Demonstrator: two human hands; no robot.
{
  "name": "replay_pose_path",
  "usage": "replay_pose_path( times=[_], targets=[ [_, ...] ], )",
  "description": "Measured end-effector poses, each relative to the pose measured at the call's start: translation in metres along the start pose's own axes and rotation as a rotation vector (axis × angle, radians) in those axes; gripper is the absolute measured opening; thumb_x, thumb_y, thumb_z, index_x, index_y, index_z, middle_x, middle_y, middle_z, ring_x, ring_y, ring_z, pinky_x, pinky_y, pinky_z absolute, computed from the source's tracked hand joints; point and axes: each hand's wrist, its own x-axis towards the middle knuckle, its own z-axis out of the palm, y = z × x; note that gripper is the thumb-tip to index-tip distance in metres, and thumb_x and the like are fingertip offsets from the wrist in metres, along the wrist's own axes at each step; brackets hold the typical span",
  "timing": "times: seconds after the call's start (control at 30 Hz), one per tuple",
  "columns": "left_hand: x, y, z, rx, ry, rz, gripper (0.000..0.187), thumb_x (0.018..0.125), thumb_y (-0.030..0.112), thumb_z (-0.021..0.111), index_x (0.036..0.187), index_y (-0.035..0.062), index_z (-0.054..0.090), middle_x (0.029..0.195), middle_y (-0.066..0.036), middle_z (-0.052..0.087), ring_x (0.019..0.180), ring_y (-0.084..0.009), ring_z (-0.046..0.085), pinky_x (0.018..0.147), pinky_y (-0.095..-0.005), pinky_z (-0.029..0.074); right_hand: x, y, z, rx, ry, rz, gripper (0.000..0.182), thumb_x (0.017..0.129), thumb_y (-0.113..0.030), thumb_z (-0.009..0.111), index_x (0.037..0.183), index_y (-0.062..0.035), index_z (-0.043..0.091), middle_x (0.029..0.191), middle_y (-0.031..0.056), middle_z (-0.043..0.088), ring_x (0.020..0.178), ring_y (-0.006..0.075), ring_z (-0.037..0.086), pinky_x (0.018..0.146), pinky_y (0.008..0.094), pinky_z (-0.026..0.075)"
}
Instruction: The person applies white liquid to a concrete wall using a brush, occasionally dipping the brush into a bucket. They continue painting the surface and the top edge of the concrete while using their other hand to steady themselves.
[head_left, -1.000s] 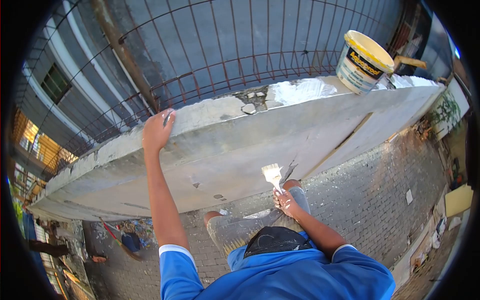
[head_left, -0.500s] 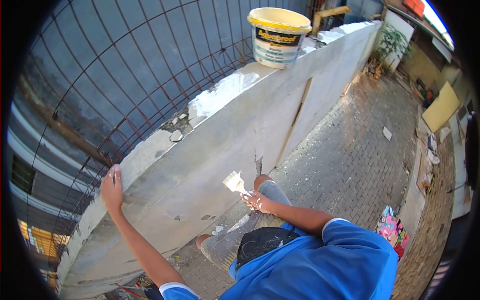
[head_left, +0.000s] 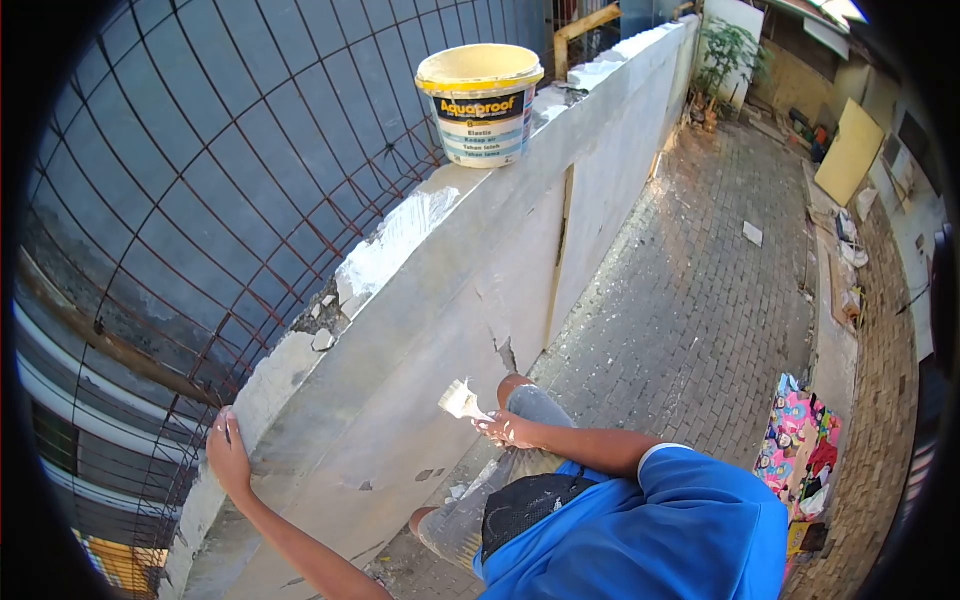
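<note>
My right hand (head_left: 508,430), spotted with white paint, is closed around the handle of a paintbrush (head_left: 461,401). The brush's bristles are caked in white and point up and left, apart from the wall. At lower left my left hand (head_left: 229,458) grips the rough top edge of a low concrete wall (head_left: 420,340), its fingers partly hidden. On top of the wall stands an upright Aquaproof bucket (head_left: 482,125) with a yellow rim. Fresh white coating (head_left: 400,232) covers part of the wall top between the bucket and my left hand.
Rusty wire mesh (head_left: 230,170) rises behind the wall. Loose rubble (head_left: 323,338) lies on the wall top. To the right runs a brick-paved path (head_left: 690,290), with a colourful cloth (head_left: 795,440) and a yellow board (head_left: 850,152) along its far side.
The view has shifted, so the bucket and wall appear lower and further left. My right hand still holds the brush, and my left hand stays on the wall edge.
</note>
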Motion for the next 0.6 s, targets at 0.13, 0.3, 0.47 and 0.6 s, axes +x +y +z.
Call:
replay_pose_path(
  times=[0.13,0.3,0.47,0.6],
  targets=[
    [0.000,0.001,0.002,0.005,0.005,-0.021,0.045,0.105,0.038,0.046,0.126,0.0050,0.068,0.125,-0.019,0.068,0.118,-0.0373,0.061,0.101,-0.0431,0.045,0.010,0.010,-0.012,0.030,0.092,0.031,0.026,0.098,-0.032,0.068,0.119,-0.0177,0.062,0.089,-0.0106,0.058,0.069,0.0053,0.053,0.055,0.0259,0.038],
    [-0.001,0.005,-0.001,0.019,0.006,0.006,0.045,0.105,0.039,0.046,0.126,0.0062,0.068,0.124,-0.019,0.068,0.117,-0.0373,0.060,0.100,-0.0438,0.045,0.024,0.014,-0.025,0.355,-0.182,0.172,0.028,0.099,-0.025,0.066,0.125,-0.0166,0.061,0.092,-0.0093,0.061,0.072,0.0077,0.055,0.056,0.0269,0.040],
    [-0.002,0.003,-0.001,0.029,0.009,-0.013,0.046,0.104,0.040,0.046,0.126,0.0060,0.068,0.122,-0.020,0.068,0.116,-0.0386,0.060,0.100,-0.0451,0.045,0.018,0.017,-0.012,-0.281,-0.089,-0.101,0.035,0.104,-0.034,0.046,0.122,-0.0090,0.063,0.091,-0.0006,0.064,0.064,0.0097,0.058,0.054,0.0285,0.042],
    [-0.002,0.004,-0.001,0.032,0.003,-0.034,0.047,0.103,0.041,0.047,0.125,0.0056,0.068,0.122,-0.020,0.068,0.117,-0.0390,0.060,0.100,-0.0455,0.045,0.027,0.022,-0.030,0.261,-0.170,0.103,0.031,0.101,-0.035,0.061,0.120,-0.0099,0.063,0.086,-0.0029,0.061,0.062,0.0080,0.053,0.053,0.0280,0.041]
  ],
)
